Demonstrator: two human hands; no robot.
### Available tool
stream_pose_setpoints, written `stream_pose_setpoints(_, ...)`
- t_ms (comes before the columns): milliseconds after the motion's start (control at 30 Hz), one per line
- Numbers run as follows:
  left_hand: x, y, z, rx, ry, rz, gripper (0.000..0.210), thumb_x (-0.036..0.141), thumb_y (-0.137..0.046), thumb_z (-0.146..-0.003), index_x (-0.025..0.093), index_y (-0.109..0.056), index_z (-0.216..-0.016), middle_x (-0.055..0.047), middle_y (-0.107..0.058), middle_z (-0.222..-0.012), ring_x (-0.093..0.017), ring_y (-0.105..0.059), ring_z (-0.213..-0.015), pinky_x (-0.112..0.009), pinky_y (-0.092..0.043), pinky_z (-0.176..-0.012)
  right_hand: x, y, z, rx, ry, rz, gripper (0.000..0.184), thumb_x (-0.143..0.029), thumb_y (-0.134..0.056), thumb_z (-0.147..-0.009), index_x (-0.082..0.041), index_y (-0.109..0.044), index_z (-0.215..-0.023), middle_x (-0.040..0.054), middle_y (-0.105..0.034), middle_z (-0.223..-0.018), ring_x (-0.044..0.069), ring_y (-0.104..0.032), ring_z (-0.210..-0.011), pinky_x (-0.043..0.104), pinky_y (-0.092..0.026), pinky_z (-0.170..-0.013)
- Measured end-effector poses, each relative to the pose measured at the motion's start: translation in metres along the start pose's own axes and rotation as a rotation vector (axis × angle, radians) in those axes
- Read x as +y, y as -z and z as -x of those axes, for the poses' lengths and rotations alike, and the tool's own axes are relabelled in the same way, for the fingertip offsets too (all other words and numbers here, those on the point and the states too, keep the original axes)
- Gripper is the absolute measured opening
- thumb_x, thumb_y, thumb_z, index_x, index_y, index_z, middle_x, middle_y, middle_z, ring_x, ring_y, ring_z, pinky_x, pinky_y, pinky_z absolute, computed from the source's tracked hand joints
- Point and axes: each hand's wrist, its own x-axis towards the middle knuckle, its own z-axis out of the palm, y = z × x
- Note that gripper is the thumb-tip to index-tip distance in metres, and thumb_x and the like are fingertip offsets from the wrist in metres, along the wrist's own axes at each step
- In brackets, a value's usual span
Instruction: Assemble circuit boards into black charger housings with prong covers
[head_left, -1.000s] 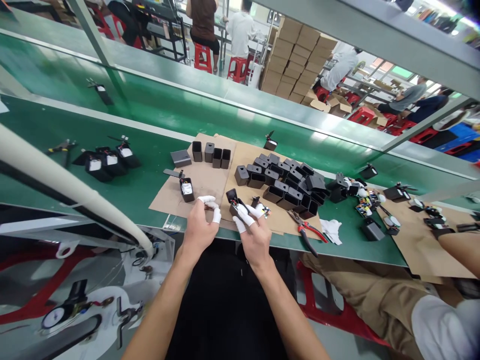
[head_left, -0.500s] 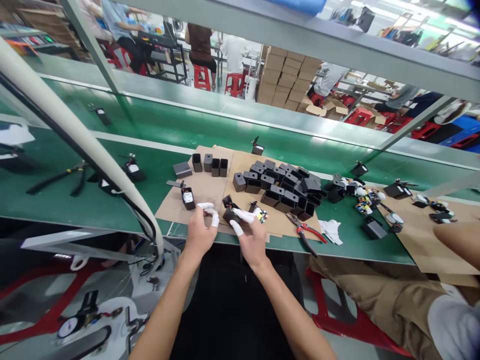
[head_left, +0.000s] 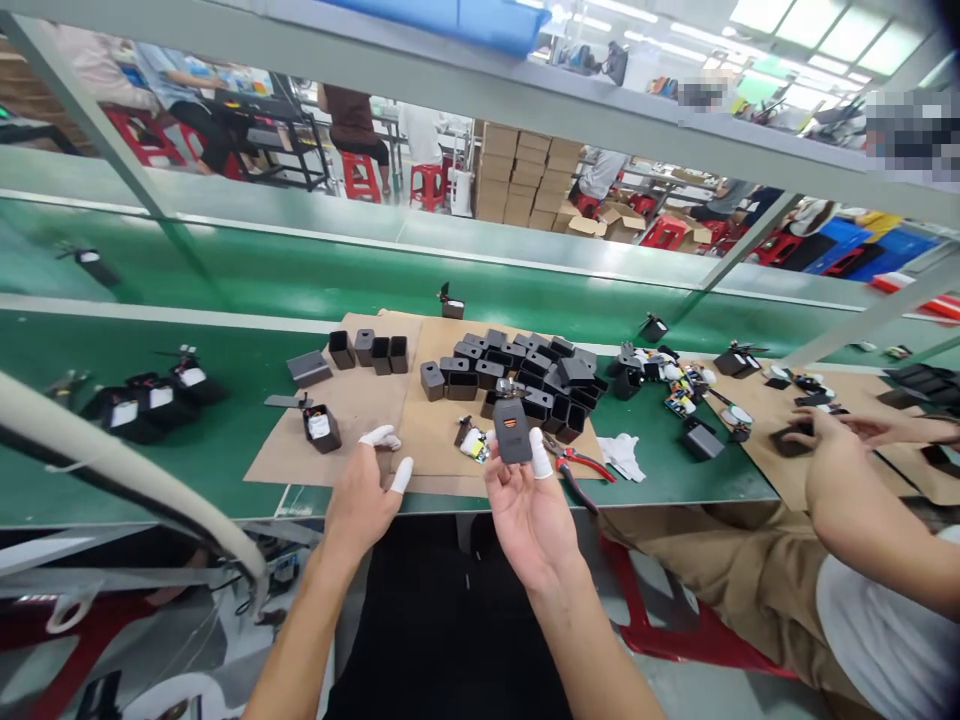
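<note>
My right hand [head_left: 532, 510], palm up with white finger cots, grips a small black plastic case [head_left: 513, 432] with orange marks on its face and metal parts at its top end. My left hand [head_left: 367, 485] holds nothing; its capped thumb and fingers are apart over the front edge of the cardboard sheet [head_left: 367, 400]. Left of it stands an open black housing [head_left: 321, 430] with a white-labelled part inside. Between the hands lies a small circuit board with yellow and white parts [head_left: 474, 443]. Behind my right hand, several black housings [head_left: 517, 350] are clustered together.
Red-handled pliers [head_left: 577, 465] and a white cloth [head_left: 624, 455] lie to the right. At far right, a co-worker's hands [head_left: 832, 435] work over another cardboard sheet. A pale curved tube [head_left: 150, 480] crosses the left side. A metal shelf beam [head_left: 360, 60] runs overhead.
My right hand has turned palm up and moved right, bringing the case's orange-marked face into view. My left hand has opened wider. The view has shifted right, showing the co-worker's hands.
</note>
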Motion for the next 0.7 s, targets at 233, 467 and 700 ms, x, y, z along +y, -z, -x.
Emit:
stream_pose_setpoints(233,-0.003,0.001,-0.006,-0.068,0.033,-0.085,0.052,0.057,-0.057,-0.103,0.022,-0.054,-0.14,-0.017,-0.074,-0.137,-0.041,-0.072,-0.133,-0.064,-0.058,-0.114,-0.022,-0.019,-0.013,0.039,-0.122,-0.15,0.024,-0.05,-0.088,-0.096,-0.028,-0.084,-0.104,0.005,-0.086,-0.116,0.019,-0.084,-0.111,0.029,-0.073,-0.102)
stream_pose_setpoints(467,-0.009,-0.001,-0.002,-0.079,0.117,-0.117,0.058,0.063,-0.057,-0.098,0.024,-0.054,-0.141,-0.016,-0.073,-0.146,-0.043,-0.07,-0.139,-0.067,-0.057,-0.117,-0.041,-0.029,-0.043,-0.062,-0.001,-0.085,0.027,-0.047,-0.097,-0.087,-0.028,-0.08,-0.096,0.0051,-0.084,-0.113,0.021,-0.082,-0.123,0.029,-0.069,-0.111)
stream_pose_setpoints(700,-0.02,-0.006,0.008,-0.048,0.079,-0.137,0.059,0.063,-0.055,-0.098,0.027,-0.056,-0.144,-0.017,-0.075,-0.143,-0.044,-0.072,-0.137,-0.067,-0.06,-0.113,-0.092,-0.069,-0.188,-0.011,0.387,0.578,0.046,-0.062,-0.067,-0.107,-0.022,-0.068,-0.13,0.01,-0.08,-0.131,0.023,-0.079,-0.124,0.044,-0.069,-0.111)
